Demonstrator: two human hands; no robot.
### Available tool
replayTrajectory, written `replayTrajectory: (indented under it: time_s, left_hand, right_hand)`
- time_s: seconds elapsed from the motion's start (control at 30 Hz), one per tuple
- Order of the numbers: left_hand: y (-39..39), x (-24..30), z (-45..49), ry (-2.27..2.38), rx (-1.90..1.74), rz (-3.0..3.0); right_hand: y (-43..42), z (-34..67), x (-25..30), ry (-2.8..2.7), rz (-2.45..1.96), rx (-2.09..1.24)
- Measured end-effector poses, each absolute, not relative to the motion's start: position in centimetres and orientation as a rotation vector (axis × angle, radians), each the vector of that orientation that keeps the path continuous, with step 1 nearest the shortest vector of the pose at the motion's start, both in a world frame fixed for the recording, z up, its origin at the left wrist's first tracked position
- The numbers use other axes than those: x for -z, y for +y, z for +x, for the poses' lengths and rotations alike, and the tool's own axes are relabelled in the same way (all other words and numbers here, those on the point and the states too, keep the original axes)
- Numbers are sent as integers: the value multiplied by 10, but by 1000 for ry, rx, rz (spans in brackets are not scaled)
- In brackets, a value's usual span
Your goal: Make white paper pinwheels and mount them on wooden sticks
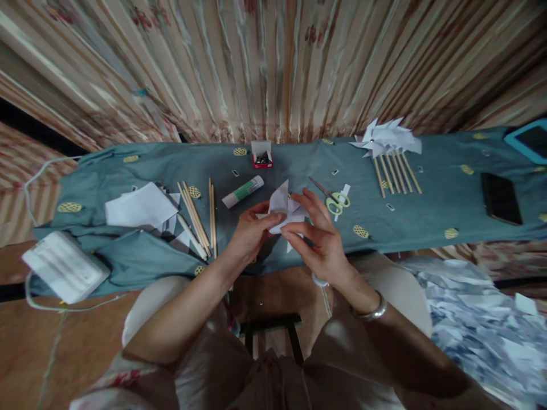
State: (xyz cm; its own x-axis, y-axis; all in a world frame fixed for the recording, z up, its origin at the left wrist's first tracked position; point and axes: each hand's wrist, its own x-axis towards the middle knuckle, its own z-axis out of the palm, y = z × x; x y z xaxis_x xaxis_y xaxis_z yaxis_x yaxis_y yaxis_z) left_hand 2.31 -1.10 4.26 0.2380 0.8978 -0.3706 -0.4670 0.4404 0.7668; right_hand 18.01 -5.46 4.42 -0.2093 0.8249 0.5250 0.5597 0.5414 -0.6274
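Above the table's near edge, a white paper pinwheel [280,199] with its flaps folded toward the middle is between my two hands. My left hand [250,232] grips it from the left, the thumb pressed on its centre. From the right, my right hand [323,245] pinches the pinwheel's lower right edge, while its upper fingers reach over another flap. Just beyond my hands lie a glue stick [243,192] and green-handled scissors [335,200] beside a narrow paper strip. A small red and white box of metal pins [262,156] stands open farther back.
Wooden sticks [195,219] and white paper sheets [139,208] lie on the left, near a white box-shaped device [66,266] with a cable. Finished pinwheels [387,139] on sticks lie at back right. A black phone [501,198] is farther right; paper scraps [487,324] fill the lower right.
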Motion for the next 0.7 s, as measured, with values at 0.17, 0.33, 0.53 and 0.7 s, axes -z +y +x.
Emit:
replayTrajectory:
  time_s: [0.17, 0.33, 0.53, 0.7]
  left_hand:
    - [-4, -49, 24, 872, -1130, 582]
    - [1, -57, 21, 867, -1188, 534]
    - [4, -62, 16, 870, -1242, 526]
    - [7, -61, 14, 879, -1243, 554]
  right_hand:
    - [-47, 173, -48, -1807, -1168, -313]
    - [-35, 164, -53, -1705, -1181, -286]
    - [-20, 156, -52, -1639, -1209, -292]
    - [-14, 155, -48, -1647, -1225, -242]
